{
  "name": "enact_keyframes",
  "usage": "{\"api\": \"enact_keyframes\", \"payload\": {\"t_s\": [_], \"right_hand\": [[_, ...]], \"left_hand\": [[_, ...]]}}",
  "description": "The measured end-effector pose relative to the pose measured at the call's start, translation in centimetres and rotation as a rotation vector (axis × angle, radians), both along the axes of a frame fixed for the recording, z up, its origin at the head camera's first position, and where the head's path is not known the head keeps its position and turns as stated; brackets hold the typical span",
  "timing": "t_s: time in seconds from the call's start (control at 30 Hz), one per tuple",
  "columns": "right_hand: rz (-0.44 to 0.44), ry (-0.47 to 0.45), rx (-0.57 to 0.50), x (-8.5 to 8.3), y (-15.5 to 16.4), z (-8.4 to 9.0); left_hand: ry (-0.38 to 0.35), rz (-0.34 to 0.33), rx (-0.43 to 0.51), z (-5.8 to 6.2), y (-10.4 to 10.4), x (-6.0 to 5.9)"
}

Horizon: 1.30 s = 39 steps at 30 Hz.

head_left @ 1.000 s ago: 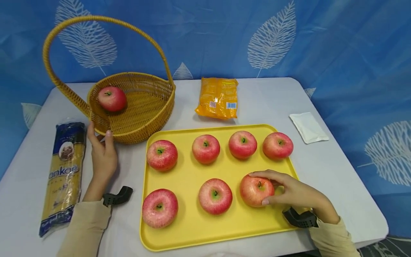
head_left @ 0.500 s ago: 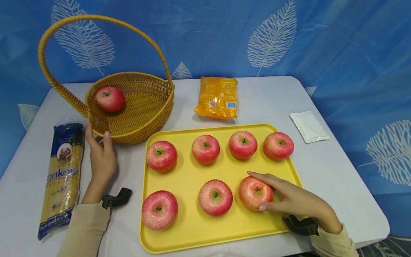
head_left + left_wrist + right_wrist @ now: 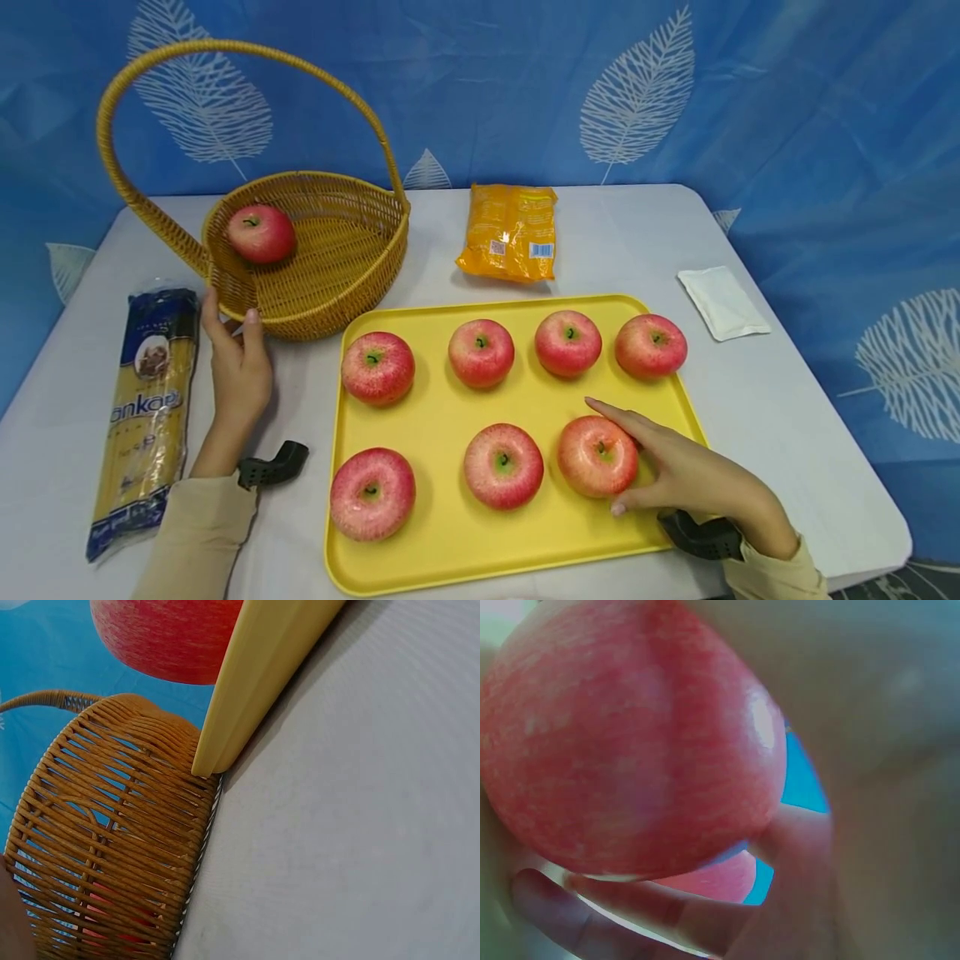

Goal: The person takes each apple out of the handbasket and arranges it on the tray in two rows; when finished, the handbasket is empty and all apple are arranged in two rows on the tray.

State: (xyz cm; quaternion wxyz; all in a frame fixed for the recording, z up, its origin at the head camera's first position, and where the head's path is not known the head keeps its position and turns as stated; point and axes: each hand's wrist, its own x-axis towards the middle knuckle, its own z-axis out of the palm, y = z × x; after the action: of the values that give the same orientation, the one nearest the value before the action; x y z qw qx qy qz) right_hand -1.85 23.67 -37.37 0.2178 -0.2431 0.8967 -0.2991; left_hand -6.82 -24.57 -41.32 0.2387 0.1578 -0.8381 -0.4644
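In the head view, my left hand (image 3: 240,371) touches the near left side of a wicker basket (image 3: 330,321), its index finger and thumb extended against the outside. A red apple (image 3: 262,234) lies inside that basket. The basket's woven wall (image 3: 112,817) fills much of the left wrist view. My right hand (image 3: 682,467) is spread around the right side of an apple (image 3: 597,457) on a yellow tray (image 3: 442,550). Its thumb stands off the fruit's skin, and the index finger reaches past the far side. In the right wrist view, the fingers (image 3: 697,922) curve beyond this apple.
Several more apples sit on the tray, one (image 3: 503,466) close beside the right-hand one. An orange packet (image 3: 507,232) lies behind the tray, a white sachet (image 3: 723,302) at the right. A bag of pasta (image 3: 142,417) lies left of my left arm.
My right hand has loosened around the apple, its thumb coming off the front. That apple has shifted slightly left and nearer. My left hand has stayed at the basket.
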Motion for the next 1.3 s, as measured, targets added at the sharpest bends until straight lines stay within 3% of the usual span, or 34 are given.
{"api": "enact_keyframes", "payload": {"t_s": [0.2, 0.53, 0.8, 0.97, 1.07, 1.3], "right_hand": [[-0.025, -0.013, 0.036, 0.2, 0.3, 0.1], [0.031, 0.004, -0.030, 0.0, 1.6, 0.6], [-0.031, 0.210, -0.012, -0.5, 2.2, 2.5], [-0.063, 0.356, -0.024, -1.7, 1.6, 3.9], [-0.082, 0.392, -0.033, -2.6, 0.8, 4.5], [-0.108, 0.356, -0.127, -5.0, -2.3, 5.3]], "left_hand": [[-0.001, 0.001, -0.002, 0.0, 0.0, 0.0], [0.010, -0.006, -0.007, 0.0, 0.0, 0.0], [0.012, -0.008, -0.008, -0.1, 0.0, -0.1], [0.011, 0.001, -0.016, -0.1, -0.2, 0.0], [0.011, 0.003, -0.013, -0.1, -0.2, 0.0], [0.009, -0.009, -0.021, -0.1, -0.1, -0.1]]}}
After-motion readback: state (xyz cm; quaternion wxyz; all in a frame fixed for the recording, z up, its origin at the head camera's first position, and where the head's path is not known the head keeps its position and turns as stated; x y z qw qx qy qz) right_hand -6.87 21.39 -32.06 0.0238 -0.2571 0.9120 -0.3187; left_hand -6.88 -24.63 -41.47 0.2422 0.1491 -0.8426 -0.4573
